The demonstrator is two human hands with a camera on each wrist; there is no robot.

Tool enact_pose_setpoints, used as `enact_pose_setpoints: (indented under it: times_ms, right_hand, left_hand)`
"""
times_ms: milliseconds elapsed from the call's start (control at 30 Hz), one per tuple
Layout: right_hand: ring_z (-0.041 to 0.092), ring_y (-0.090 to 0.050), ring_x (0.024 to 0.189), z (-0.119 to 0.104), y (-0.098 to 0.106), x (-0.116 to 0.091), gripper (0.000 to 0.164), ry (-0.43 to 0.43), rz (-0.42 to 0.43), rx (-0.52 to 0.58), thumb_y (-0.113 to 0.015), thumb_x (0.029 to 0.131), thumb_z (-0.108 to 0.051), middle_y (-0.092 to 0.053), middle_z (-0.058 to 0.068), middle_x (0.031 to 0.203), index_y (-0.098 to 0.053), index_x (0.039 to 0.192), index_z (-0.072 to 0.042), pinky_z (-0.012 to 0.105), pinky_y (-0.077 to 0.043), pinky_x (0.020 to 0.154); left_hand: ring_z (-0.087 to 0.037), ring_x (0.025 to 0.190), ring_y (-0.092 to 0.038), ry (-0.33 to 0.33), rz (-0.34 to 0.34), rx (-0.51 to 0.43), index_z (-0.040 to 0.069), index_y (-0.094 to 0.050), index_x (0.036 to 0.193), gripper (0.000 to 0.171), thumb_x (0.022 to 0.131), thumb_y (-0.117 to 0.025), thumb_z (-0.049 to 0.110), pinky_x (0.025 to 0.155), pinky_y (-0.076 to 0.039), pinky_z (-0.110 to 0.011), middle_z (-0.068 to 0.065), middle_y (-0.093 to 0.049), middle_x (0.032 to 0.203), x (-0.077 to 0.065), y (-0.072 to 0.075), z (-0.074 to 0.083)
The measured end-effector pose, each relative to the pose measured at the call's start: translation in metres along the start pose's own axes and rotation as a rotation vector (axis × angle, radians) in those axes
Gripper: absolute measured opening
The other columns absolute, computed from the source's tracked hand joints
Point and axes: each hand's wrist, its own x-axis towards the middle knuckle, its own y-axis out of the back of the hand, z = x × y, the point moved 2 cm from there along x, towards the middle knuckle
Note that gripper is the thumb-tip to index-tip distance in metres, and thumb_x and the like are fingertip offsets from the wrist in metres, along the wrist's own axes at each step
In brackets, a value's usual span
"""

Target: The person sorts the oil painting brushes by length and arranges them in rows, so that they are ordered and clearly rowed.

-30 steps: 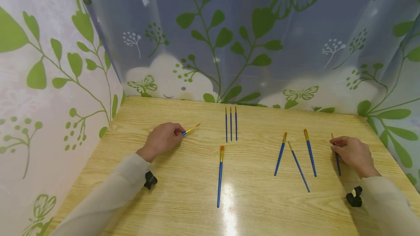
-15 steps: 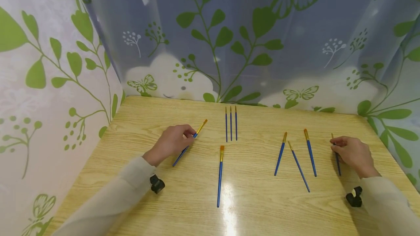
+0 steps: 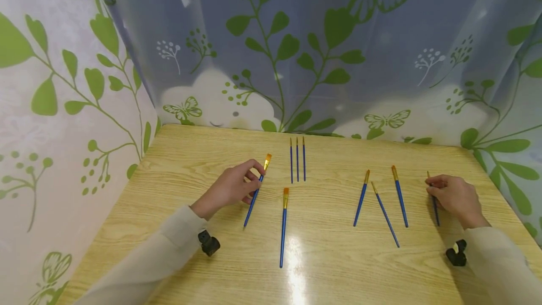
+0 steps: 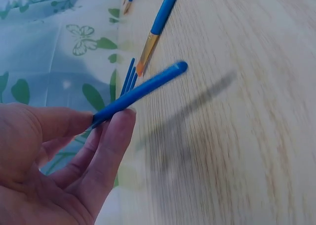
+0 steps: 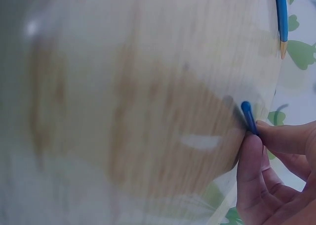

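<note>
My left hand (image 3: 233,184) pinches a blue-handled flat paintbrush (image 3: 253,205) between thumb and fingers, its orange bristles pointing away from me. In the left wrist view that paintbrush (image 4: 143,92) is raised over the wood, its shadow falling on the table. Just right of it lies another flat paintbrush (image 3: 283,229). At the far right, my right hand (image 3: 455,200) pinches a thin blue paintbrush (image 3: 435,211) near its bristle end. The right wrist view shows the handle end of this thin paintbrush (image 5: 248,115) sticking out past the fingertips.
Three thin paintbrushes (image 3: 298,159) lie side by side near the back edge of the wooden table (image 3: 338,267). Between the hands and closer to the right one are three more, a paintbrush (image 3: 361,204), a slimmer paintbrush (image 3: 386,215) and a paintbrush (image 3: 400,199). A patterned curtain (image 3: 313,60) hangs behind.
My left hand has moved right and turned the flat paintbrush from slanting rightward to nearly upright in the head view, bringing it beside the one on the table. My right hand stays put.
</note>
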Motion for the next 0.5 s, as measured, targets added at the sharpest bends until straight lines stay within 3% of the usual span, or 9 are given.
enact_pose_setpoints:
  times_ms: [267,500]
  right_hand:
    - [0.015,-0.066,0.066,-0.001,0.0,0.0,0.034,-0.006,-0.002,0.003,-0.065,0.109,-0.015,-0.077,0.028,0.112,-0.07,0.13,0.011,0.032,-0.049,0.059]
    - [0.015,-0.067,0.067,-0.001,0.0,-0.001,0.034,-0.009,-0.002,0.003,-0.065,0.109,-0.015,-0.076,0.031,0.118,-0.07,0.13,0.011,0.031,-0.05,0.058]
  left_hand:
    - [-0.022,0.078,-0.072,-0.024,-0.028,-0.041,0.008,-0.069,0.133,0.023,0.112,-0.062,0.012,0.074,-0.067,-0.039,-0.013,-0.071,0.115,0.0,-0.011,0.005]
    - [-0.021,0.076,-0.072,-0.086,-0.091,-0.107,0.005,-0.068,0.129,0.02,0.112,-0.061,0.011,0.074,-0.067,-0.04,-0.017,-0.069,0.12,0.002,-0.023,0.006]
